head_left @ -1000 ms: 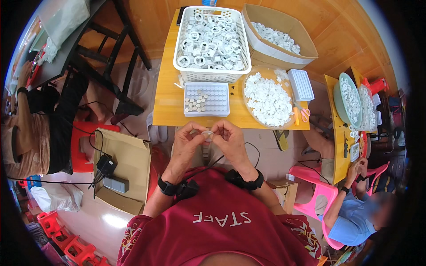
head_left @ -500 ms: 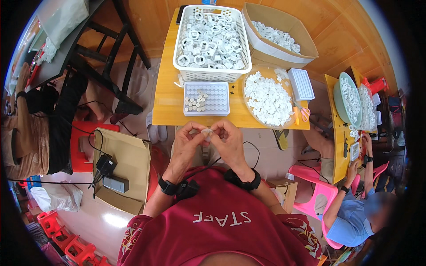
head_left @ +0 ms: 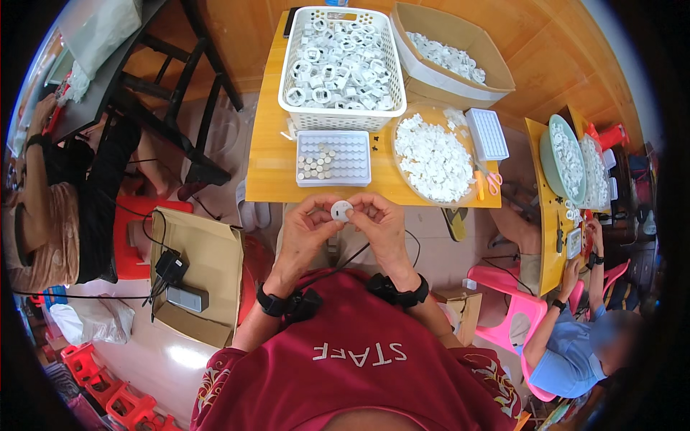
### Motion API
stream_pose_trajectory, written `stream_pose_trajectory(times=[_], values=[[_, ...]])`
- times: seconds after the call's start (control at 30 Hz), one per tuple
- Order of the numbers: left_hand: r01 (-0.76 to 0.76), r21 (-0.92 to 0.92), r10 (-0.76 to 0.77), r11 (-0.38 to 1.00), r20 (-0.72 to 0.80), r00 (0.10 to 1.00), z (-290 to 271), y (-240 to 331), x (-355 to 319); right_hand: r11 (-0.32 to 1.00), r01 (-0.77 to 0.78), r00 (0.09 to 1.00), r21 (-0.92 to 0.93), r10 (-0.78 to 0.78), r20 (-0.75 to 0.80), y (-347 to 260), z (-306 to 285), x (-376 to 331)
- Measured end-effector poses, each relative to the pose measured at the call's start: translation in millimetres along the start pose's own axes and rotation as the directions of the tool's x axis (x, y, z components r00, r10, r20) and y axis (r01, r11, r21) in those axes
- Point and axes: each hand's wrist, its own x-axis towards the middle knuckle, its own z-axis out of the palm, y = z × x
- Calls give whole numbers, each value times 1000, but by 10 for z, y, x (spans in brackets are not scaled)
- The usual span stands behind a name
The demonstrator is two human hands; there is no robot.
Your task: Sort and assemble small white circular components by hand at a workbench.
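Between my two hands, just off the table's near edge, is a small round white plastic piece point(head_left: 341, 210) with a dark slot in its face. My left hand point(head_left: 309, 226) pinches its left side with thumb and fingers. On the other side my right hand point(head_left: 378, 224) grips it, the thumb lying on its face. Straight ahead on the table point(head_left: 269, 179) is a white tray with round pockets point(head_left: 352, 159); several small silvery discs point(head_left: 316, 164) sit at its left. Past the tray stands a white basket point(head_left: 341, 121) heaped with white ring-shaped parts point(head_left: 338, 65).
A round tray point(head_left: 471, 147) of small white pieces lies to the right, beside orange-handled scissors point(head_left: 493, 183) and another pocketed tray point(head_left: 487, 135). Behind them is a cardboard box point(head_left: 460, 86). One person point(head_left: 568, 352) works at the right table, another point(head_left: 50, 215) at the left.
The white round piece has turned so its slotted face shows, and my right thumb has shifted onto it. My right hand has moved slightly right. The person at the left has moved an arm.
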Motion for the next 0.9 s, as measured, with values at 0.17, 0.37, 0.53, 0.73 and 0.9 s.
stream_pose_trajectory(times=[0.17,0.37,0.53,0.73,0.9], values=[[3,-19,-4,1000,-60,998,-14,-43,-4,897,257,958,-360,-286,-29,-30,94,-21],[-106,199,130,974,-113,985,21,-15,-19,552,464,833,-693,-538,129,-22,175,-54],[-121,382,158,916,-68,985,39,15,-47,619,415,883,-667,-450,133,-13,140,-38],[-176,475,233,862,-64,970,93,64,-46,627,416,877,-659,-468,108,-1,134,-33],[-169,492,226,854,-58,973,113,48,-48,624,414,876,-663,-471,104,32,126,-31]])
